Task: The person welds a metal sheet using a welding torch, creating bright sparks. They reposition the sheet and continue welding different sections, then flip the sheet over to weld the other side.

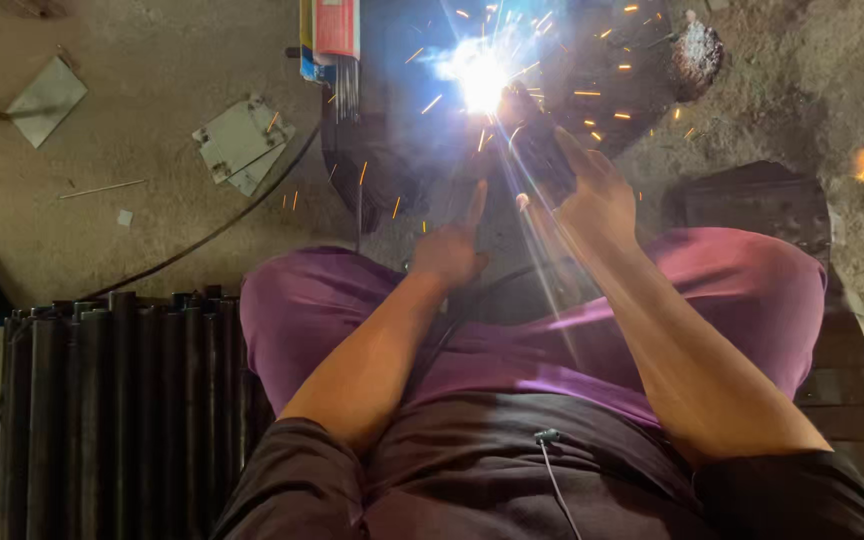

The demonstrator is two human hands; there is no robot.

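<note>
Both bare forearms reach forward over the knees toward the upper middle of the frame.
The left hand (449, 245) points with one extended finger; the right hand (592, 195) is curled closed, higher and just right.

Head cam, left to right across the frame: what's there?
Stack of dark steel tubes → flat metal plates on the floor → bundle of welding rods → left hand → bright welding arc → right hand → dark metal piece on the ground.
</note>
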